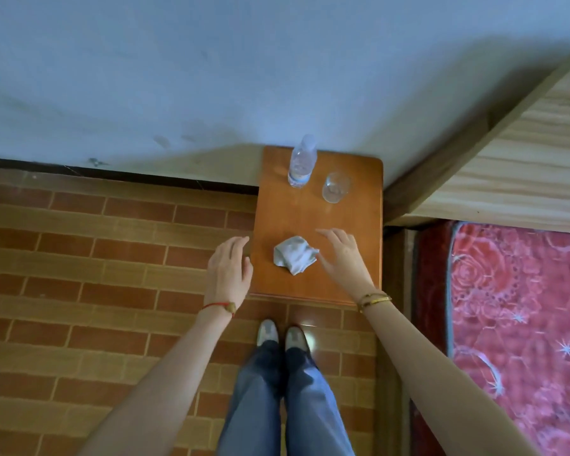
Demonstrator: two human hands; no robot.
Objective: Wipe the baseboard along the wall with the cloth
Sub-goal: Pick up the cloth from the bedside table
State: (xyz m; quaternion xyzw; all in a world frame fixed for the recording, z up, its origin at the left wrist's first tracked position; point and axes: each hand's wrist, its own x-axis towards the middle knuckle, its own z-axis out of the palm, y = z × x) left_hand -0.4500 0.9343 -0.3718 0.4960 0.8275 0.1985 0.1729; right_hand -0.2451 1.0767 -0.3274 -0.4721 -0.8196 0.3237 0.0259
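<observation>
both hands hover spread and empty, left hand just left of the cloth, right hand just right of it. crumpled on the wooden stand, it looks light and limp; pinch the raised middle folds.

Single head-worn view, looking steeply down from standing height over the wooden side table, facing the wall behind it.
</observation>
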